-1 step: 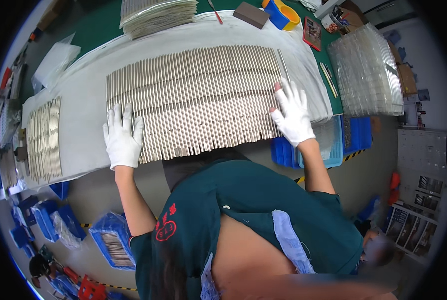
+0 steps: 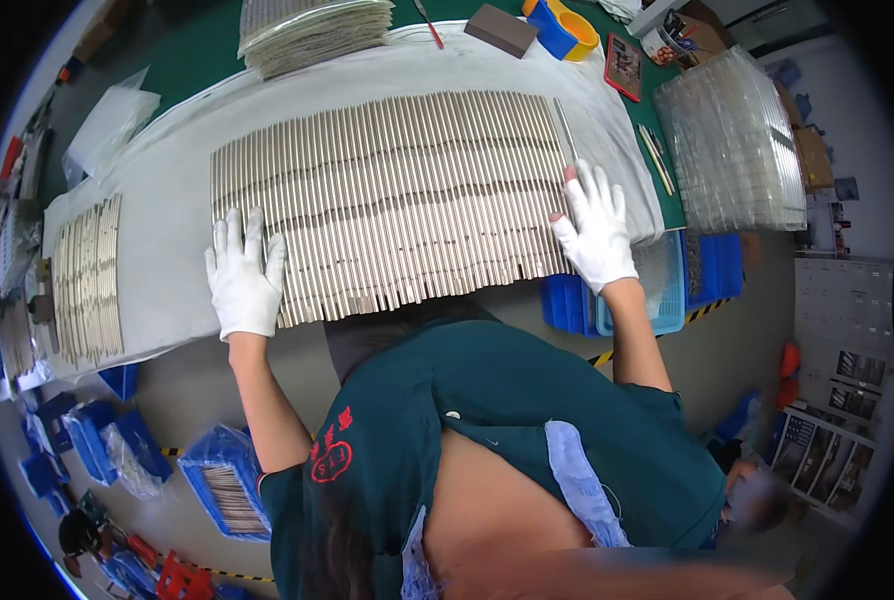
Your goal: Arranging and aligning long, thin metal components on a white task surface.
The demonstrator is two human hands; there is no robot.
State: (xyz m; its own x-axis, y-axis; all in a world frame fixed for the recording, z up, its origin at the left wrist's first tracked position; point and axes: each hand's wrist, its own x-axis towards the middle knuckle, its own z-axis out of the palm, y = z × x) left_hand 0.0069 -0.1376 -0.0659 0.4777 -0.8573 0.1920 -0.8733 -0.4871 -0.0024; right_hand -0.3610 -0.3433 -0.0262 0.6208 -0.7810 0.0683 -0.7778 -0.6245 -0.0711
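A wide row of thin silvery metal rods (image 2: pixel 387 190) lies side by side on a white cloth (image 2: pixel 167 190). My left hand (image 2: pixel 244 280), in a white glove, rests flat at the lower left end of the row, its fingers stretched out. At the right end, my right hand (image 2: pixel 599 230) is spread, also gloved, with thumb and index fingertips bare. One single rod (image 2: pixel 564 125) lies slightly apart from the row there; its lower part is hidden by the right hand. Neither hand grips anything.
A smaller group of rods (image 2: pixel 89 280) lies at the left. Behind stand stacked clear plastic trays (image 2: pixel 312 35), a brown block (image 2: pixel 502 30) and a blue-yellow dispenser (image 2: pixel 564 28). A wrapped stack (image 2: pixel 732 140) is at the right. Blue crates (image 2: pixel 567 305) stand below the table edge.
My right hand has shifted slightly to the right and down. The left hand stays where it was, and the row looks the same.
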